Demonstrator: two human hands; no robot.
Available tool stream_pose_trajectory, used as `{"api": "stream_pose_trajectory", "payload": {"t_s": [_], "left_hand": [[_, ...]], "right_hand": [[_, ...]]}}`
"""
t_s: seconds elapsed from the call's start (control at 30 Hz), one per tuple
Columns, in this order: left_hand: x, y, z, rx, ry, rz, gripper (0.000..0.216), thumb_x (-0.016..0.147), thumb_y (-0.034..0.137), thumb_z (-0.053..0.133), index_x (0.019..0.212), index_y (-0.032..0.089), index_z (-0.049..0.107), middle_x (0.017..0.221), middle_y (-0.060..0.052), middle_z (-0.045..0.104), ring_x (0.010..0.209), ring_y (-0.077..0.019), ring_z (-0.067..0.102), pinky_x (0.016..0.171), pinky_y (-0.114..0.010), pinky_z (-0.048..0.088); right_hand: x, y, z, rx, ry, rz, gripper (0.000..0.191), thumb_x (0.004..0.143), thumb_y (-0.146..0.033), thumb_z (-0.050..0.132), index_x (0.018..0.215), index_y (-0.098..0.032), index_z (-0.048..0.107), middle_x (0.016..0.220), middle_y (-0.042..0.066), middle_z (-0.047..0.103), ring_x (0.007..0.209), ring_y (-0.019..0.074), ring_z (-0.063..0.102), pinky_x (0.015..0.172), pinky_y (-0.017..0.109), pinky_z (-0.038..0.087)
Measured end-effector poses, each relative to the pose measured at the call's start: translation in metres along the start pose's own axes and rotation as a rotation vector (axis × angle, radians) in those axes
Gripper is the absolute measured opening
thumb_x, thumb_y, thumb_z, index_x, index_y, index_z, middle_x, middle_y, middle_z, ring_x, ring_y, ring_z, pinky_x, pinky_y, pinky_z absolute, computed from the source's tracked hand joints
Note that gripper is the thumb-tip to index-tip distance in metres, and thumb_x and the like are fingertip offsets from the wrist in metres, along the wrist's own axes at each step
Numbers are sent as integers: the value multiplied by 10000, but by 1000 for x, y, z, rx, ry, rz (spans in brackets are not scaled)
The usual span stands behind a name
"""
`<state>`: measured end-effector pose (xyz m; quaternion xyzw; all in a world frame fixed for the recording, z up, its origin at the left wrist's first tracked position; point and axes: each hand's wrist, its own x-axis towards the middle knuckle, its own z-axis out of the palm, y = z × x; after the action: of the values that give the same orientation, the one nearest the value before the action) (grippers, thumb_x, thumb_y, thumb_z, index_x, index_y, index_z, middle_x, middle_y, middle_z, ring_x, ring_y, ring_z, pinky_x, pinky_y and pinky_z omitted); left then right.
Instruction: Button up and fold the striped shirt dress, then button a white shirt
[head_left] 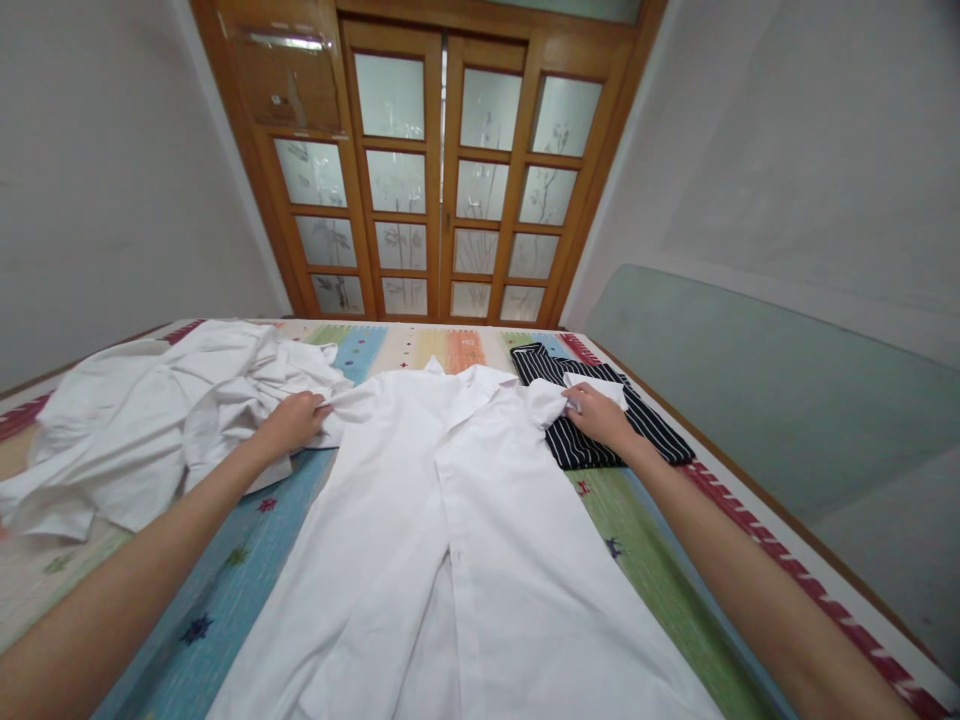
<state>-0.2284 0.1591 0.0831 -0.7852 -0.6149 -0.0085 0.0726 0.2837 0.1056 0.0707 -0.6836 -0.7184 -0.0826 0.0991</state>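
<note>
A white button-front shirt (pixel 495 510) lies spread out before me, its collar toward the doors and its front facing up. My left hand (pixel 295 418) is closed on the sleeve at the shirt's left side. At the other side my right hand (pixel 592 412) pinches the opposite sleeve, whose white end sticks out past the fingers. Below the chest the front edges part slightly. Beside my left hand is a crumpled heap of white clothing (pixel 150 420). Black-and-white striped fabric (pixel 630 425), folded, lies under and beyond my right hand.
Everything rests on a multicoloured striped cover (pixel 247 570) with small woven figures. Wooden doors with glass panes (pixel 442 180) stand beyond its far edge. Pale walls rise on both sides, and a grey-green panel (pixel 765 390) runs along the right.
</note>
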Motion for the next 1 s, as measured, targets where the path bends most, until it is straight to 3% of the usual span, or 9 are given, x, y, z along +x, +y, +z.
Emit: {"api": "stream_pose_trajectory", "payload": {"t_s": [0.13,0.37,0.63,1.0], "left_hand": [[5,-9,1,8,55,-60,401,912,343,307,881,114,635,941,-181,677,902,-279,643,793,-332,444],[1,-18,-5,28,195,-108,394,950,277,293,961,53,617,1008,-146,624,1011,-289,574,886,-369,415],[-9,-14,-14,41,205,-117,411,959,239,302,1075,-31,589,1098,-233,574,1052,-312,501,903,-404,388],[-14,-16,-22,56,250,-124,428,1000,265,241,1125,-12,542,1063,-143,516,1047,-255,455,917,-351,384]], "right_hand": [[7,5,2,-58,19,43,262,892,-121,423,1002,-103,660,1019,148,661,961,237,601,794,303,415],[1,18,-3,-206,113,110,199,866,-129,458,959,-115,632,1008,150,652,920,244,592,711,291,386],[-7,19,-1,-282,-13,116,213,874,-158,475,1021,-164,630,1059,125,640,997,241,577,657,270,383],[-6,19,-14,-404,-75,96,249,915,-150,431,1029,-132,651,1062,157,634,1008,257,587,688,279,421]]}}
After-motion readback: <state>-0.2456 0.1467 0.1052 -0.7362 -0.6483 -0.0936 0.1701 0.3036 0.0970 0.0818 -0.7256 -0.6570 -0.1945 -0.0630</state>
